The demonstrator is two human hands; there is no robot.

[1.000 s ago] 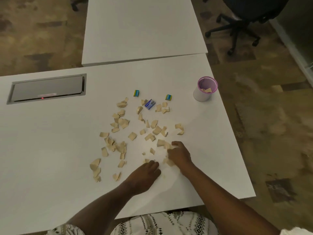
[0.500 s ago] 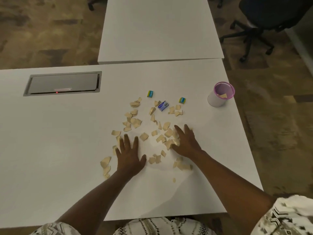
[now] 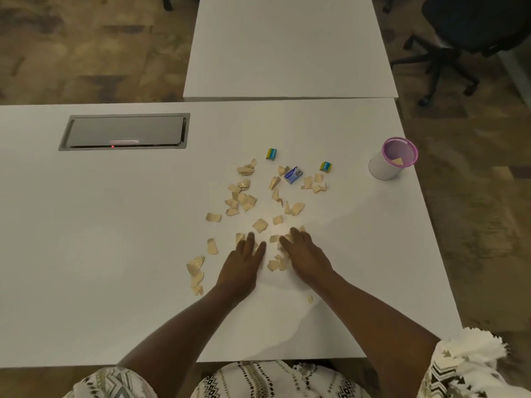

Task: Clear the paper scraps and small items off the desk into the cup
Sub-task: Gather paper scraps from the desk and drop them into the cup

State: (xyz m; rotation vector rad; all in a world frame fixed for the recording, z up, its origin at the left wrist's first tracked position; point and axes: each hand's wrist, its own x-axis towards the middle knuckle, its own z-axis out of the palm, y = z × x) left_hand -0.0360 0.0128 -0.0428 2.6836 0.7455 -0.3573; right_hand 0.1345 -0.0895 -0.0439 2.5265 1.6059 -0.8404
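Observation:
Several tan paper scraps [image 3: 243,199] lie scattered over the middle of the white desk [image 3: 86,239]. A small blue box [image 3: 293,175] and two small blue-yellow items [image 3: 271,154] [image 3: 326,166] lie at the far side of the scraps. A white cup with a pink rim [image 3: 390,160] stands near the desk's right edge, one scrap inside it. My left hand [image 3: 242,261] and my right hand [image 3: 304,252] lie flat on the desk side by side, fingers straight, with a few scraps between and under them.
A grey cable hatch [image 3: 125,132] with a red light is set in the desk at the far left. A second white table [image 3: 290,47] butts against the far edge. A black office chair [image 3: 471,27] stands at the top right.
Both hands have spread flat and then slid toward each other, pushing scraps together between them. The view has shifted left, so the desk's things appear further right.

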